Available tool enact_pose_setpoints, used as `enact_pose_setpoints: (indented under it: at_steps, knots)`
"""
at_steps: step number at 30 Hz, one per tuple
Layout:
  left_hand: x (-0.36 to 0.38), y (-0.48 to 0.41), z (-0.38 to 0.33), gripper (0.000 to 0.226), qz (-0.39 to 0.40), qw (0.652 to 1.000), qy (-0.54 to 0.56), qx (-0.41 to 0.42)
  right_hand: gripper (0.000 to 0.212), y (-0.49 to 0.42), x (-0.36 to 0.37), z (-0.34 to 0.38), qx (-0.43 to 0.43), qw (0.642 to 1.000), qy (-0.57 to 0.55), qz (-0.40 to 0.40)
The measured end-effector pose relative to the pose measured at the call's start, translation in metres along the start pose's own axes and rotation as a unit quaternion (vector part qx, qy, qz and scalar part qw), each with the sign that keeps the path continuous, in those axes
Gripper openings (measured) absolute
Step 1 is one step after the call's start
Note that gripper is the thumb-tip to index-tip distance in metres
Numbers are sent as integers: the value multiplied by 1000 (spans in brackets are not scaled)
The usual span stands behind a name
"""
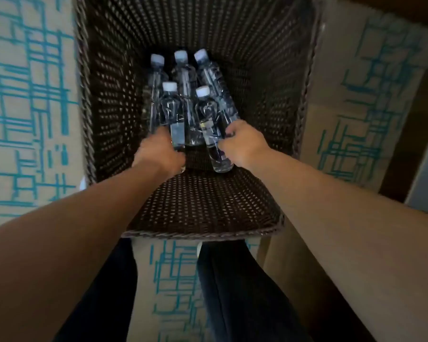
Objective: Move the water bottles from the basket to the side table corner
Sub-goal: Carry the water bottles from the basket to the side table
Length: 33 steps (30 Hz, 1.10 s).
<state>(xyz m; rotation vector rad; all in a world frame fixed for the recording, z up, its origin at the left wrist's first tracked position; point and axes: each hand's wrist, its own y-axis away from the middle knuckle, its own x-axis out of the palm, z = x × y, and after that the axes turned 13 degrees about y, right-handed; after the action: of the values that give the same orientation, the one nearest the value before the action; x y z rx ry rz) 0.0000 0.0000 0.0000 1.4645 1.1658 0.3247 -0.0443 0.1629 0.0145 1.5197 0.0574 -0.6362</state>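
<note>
A: So, early stage, I'd judge. Five water bottles [185, 95] lie in the dark wicker basket [203, 213]; none out, side table not in view.

B: Hands?

A: Left hand [158, 151] closed round the near-left bottle [173, 114]. Right hand [242, 144] against the near-right bottle [211, 124], fingers curled; full clamp, I cannot tell.

B: Remaining?

A: All of it: lifting, carrying, placing.

beige carpet [30, 99] with teal lines
</note>
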Motion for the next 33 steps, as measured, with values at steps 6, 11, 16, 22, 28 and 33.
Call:
enact_pose_setpoints:
  at_steps: [6, 11, 16, 22, 28, 33]
  knots:
    - [41, -55, 27, 74, -120, 990, 73, 22, 72, -54, 58, -10, 7, 999, 8, -38]
    - [59, -78, 24, 91, -181, 981, 72, -10, 86, -79, 88, -13, 18, 992, -12, -122]
    - [78, -82, 26, 91, -247, 968, 51, -11, 88, -97, 105, -5, 42, 977, 15, -209]
    - [78, -85, 34, 84, -257, 965, 47, 8, 89, -101, 106, -6, 41, 974, 25, -220]
    - [68, -85, 30, 100, -230, 971, 57, -21, 93, -88, 90, -12, 7, 986, -76, -147]
    - [52, -78, 25, 94, -176, 977, 115, -31, 120, -73, 81, -6, 35, 967, -249, -26]
